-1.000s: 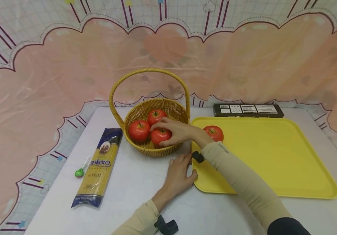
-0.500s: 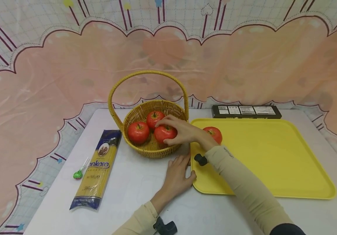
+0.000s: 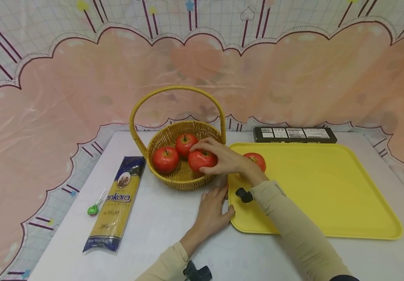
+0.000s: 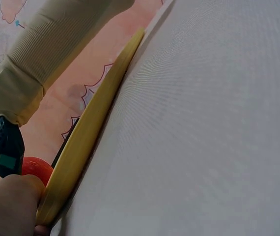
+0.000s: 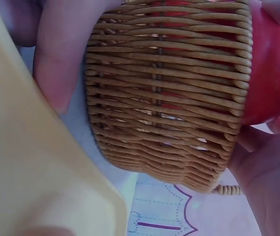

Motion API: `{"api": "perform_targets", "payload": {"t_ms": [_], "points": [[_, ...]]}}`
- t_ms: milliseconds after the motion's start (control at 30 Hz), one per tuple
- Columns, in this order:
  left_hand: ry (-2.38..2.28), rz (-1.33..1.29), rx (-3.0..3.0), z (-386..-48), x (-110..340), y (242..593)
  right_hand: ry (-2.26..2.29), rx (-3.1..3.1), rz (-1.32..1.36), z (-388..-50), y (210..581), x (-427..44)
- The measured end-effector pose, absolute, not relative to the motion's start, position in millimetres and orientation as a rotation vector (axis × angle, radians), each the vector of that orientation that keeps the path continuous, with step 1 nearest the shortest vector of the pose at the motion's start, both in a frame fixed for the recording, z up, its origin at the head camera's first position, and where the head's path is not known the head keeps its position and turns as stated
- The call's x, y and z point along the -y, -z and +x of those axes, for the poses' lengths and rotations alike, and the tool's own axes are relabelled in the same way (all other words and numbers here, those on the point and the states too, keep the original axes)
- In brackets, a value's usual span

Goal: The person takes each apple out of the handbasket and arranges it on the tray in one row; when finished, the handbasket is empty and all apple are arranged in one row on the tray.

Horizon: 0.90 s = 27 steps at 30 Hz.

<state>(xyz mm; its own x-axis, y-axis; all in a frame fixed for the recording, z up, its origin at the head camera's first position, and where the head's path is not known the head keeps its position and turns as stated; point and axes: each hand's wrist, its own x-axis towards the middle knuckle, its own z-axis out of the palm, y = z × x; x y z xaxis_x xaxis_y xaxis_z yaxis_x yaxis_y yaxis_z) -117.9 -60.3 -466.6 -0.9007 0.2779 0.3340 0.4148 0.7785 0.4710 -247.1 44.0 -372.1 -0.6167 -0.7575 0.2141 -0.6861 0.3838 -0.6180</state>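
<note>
In the head view my right hand [image 3: 223,158] grips a red apple [image 3: 202,160] at the right side of the yellow wicker basket [image 3: 174,183]. The right wrist view shows this apple [image 5: 272,64] standing out above the basket's rim, fingers and thumb around it. Two other red apples, one left [image 3: 165,160] and one behind [image 3: 186,144], lie inside the basket. My left hand [image 3: 210,212] holds the left edge of the yellow tray [image 3: 314,195], thumb over the rim, fingers along the outside. On the tray, partly behind my right wrist, lies another apple [image 3: 257,160].
A pasta packet [image 3: 115,203] lies left of the basket, with a green-wrapped lollipop [image 3: 93,210] beside it. Behind the tray sits a long black box [image 3: 295,135]. The basket's tall handle [image 3: 177,88] arches over it. A patterned cloth [image 3: 202,78] hangs behind the white table.
My right hand has moved a little to the right with the apple, away from the other two in the basket. My left hand stays at the tray's edge.
</note>
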Motion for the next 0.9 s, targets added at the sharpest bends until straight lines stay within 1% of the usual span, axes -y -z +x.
{"api": "perform_targets", "payload": {"t_ms": [267, 633, 900], "points": [[0.808, -0.542, 2.709, -117.8, 60.9, 467.0, 1.118, -2.524, -1.337, -242.7, 366.3, -54.1], [0.792, -0.543, 2.716, -117.7, 60.5, 468.0, 1.209, -2.523, -1.273, -234.8, 358.8, -69.0], [0.789, -0.543, 2.72, -117.0, 60.5, 467.0, 1.268, -2.526, -1.278, -230.3, 357.4, -80.3]]}}
